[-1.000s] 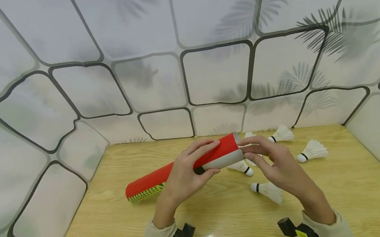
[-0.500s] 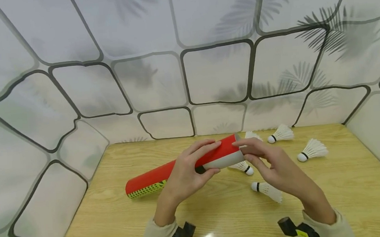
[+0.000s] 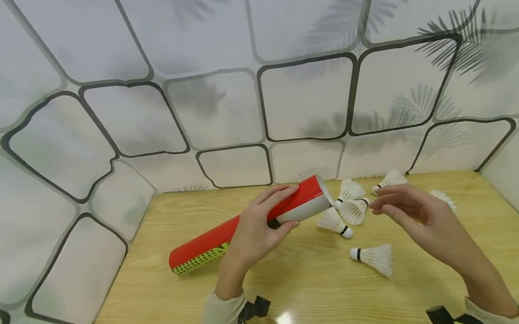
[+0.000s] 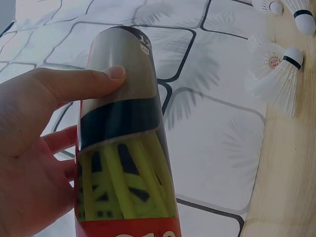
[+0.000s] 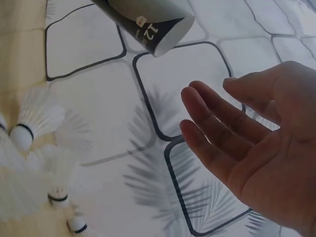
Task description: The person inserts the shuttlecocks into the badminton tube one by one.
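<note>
My left hand grips a long red, grey and lime shuttlecock tube around its upper part, thumb on the near side. The tube slants, its lower end toward the table at left and its open mouth raised to the right. In the left wrist view, the thumb lies across the tube's grey band. To the right of the mouth, apart from it, hovers my right hand, fingers loosely bent. The right wrist view shows nothing between its fingers. What is inside the tube is hidden.
Several white feather shuttlecocks lie on the wooden table: one nearest me, a cluster by the tube's mouth, one at the back, and one partly behind the right hand. A patterned curtain-like wall encloses the table.
My right hand has left the tube's mouth and moved to the right. The left hand keeps its grip, with the mouth end tilted slightly higher. The head view has shifted a little.
</note>
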